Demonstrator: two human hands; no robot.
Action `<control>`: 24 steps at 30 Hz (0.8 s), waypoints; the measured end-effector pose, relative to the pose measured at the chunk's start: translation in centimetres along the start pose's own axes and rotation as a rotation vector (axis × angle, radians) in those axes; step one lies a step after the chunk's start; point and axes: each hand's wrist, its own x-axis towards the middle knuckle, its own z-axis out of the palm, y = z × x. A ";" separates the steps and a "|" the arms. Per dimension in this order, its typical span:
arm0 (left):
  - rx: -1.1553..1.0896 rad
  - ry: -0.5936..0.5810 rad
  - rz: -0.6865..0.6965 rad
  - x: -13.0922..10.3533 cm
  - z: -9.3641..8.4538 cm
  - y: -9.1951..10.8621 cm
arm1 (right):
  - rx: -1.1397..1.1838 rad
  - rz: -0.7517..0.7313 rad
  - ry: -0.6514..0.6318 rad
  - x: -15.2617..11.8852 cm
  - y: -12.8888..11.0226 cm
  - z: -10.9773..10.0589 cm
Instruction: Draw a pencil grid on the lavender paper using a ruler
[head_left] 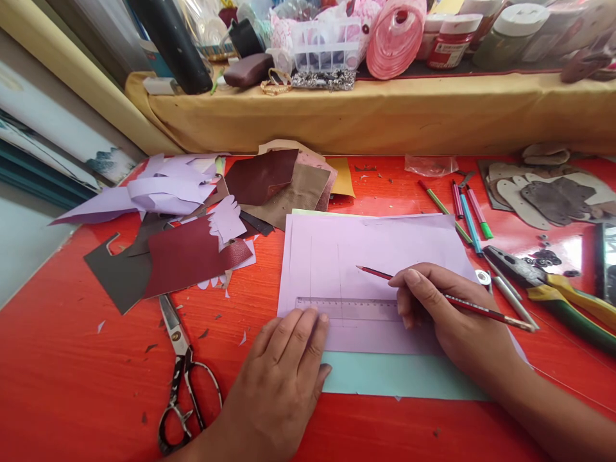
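A sheet of lilac paper (385,244) lies on the red table, with a few thin pencil lines on its left part. Beneath its lower edge a mint-green sheet (385,375) shows. Across the lilac sheet lies a clear ruler (359,309). My left hand (289,359) rests flat, fingers stretched out, its fingertips at the ruler's left end. Above the right part of the sheet, my right hand (433,295) holds a red and black pencil (474,308), whose tip points left over the paper. The right hand's fingers partly hide the ruler's right end.
Scissors (180,359) lie left of my left hand. Leather scraps (183,253) and lilac offcuts (168,186) are piled at the back left. Felt pens (471,218), pliers (543,276) and cut leather shapes (553,192) lie at the right. Behind runs a cloth-covered shelf (337,119) with jars.
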 end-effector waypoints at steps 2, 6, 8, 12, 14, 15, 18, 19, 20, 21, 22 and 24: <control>0.003 0.001 -0.002 0.0 0.0 0.0 | -0.012 0.002 -0.005 0.0 -0.2 0.0; -0.001 0.004 -0.001 0.0 0.0 0.0 | -0.019 -0.005 -0.005 0.1 -0.5 0.1; -0.004 0.005 0.007 0.0 0.0 0.0 | -0.017 -0.001 -0.006 0.1 -0.6 0.1; -0.001 0.000 0.002 -0.1 0.0 -0.1 | 0.000 0.001 -0.006 0.1 -0.7 0.2; 0.005 0.002 -0.003 -0.2 0.1 0.0 | 0.005 0.000 -0.005 0.1 -0.7 0.1; 0.008 0.003 -0.003 -0.2 0.1 0.0 | 0.007 0.001 -0.005 0.1 -0.6 0.1; 0.014 0.004 0.003 -0.3 0.1 0.0 | 0.010 0.009 -0.011 0.0 -0.6 0.0; 0.015 0.004 0.003 -0.2 0.1 0.0 | 0.012 0.012 -0.012 0.0 -0.6 0.0; 0.015 0.006 0.002 -0.2 0.1 0.0 | 0.014 0.013 -0.013 0.0 -0.6 0.0; 0.015 0.009 -0.001 -0.2 0.1 0.0 | 0.017 0.013 -0.013 0.0 -0.6 0.0; 0.015 0.014 -0.002 -0.1 0.1 0.0 | 0.022 0.014 -0.013 0.0 -0.6 0.0; 0.016 0.022 0.007 0.0 0.1 0.0 | 0.030 0.014 -0.013 0.0 -0.6 0.1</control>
